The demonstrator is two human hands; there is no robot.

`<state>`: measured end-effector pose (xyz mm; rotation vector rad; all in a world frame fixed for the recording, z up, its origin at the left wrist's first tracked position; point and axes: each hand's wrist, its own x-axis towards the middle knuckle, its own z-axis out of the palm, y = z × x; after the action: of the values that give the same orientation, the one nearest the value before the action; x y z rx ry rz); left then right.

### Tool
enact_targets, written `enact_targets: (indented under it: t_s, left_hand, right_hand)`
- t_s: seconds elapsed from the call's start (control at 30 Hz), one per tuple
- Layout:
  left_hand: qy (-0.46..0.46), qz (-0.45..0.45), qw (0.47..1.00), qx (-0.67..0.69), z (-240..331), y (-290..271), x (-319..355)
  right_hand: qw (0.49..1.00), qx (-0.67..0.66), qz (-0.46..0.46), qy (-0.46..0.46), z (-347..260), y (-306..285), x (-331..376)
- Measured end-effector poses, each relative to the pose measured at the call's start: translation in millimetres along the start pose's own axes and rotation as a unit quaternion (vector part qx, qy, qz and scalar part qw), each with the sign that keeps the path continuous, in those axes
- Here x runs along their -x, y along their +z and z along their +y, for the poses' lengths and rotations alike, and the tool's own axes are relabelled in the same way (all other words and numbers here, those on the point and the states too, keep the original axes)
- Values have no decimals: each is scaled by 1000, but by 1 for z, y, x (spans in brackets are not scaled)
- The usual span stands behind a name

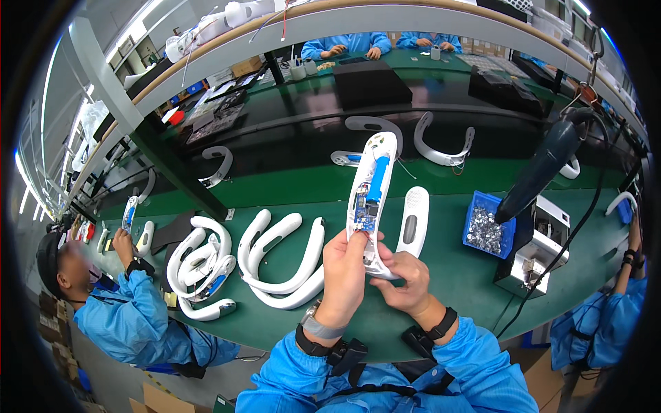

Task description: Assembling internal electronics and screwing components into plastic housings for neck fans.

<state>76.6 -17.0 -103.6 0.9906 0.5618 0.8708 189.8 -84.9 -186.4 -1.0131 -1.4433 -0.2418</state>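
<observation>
Both my hands hold up a white curved, U-shaped plastic housing (pixel 387 144) over the green table. Its near arm lies open, showing a blue circuit board (pixel 364 219) and a blue-wrapped cell (pixel 377 180). My left hand (pixel 344 272) wraps the lower part of that arm, thumb just below the board. On the bend, my right hand (pixel 405 281) pinches the housing with its fingers closed. The housing's other arm (pixel 414 220), with a grey oval inset, rises to the right. What lies under my fingers is hidden.
White U-shaped housings lie stacked (pixel 313 258) and in a second pile (pixel 180 265) to the left. Right of me are a blue bin of small metal screws (pixel 487 233), a hanging black electric screwdriver (pixel 547 162) and a boxy machine (pixel 551 213). Co-workers sit at both sides (pixel 131 320).
</observation>
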Motion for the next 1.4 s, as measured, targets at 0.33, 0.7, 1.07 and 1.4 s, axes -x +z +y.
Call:
enact_targets:
  t_s: [0.33,0.7,1.07,1.4]
  left_hand:
    - [13,11,1000,12,3,0,9]
    - [1,34,999,-13,-4,-6,-3]
    - [-1,-5,985,-171,11,-39,-28]
    - [-63,37,993,-94,-1,-86,-87]
  right_hand:
    - [999,-39,-12,14,0,-1,0]
    - [999,-21,-32,31,0,-4,1]
    - [985,151,-76,17,5,-14,-9]
    - [972,129,13,194,13,-26,-12]
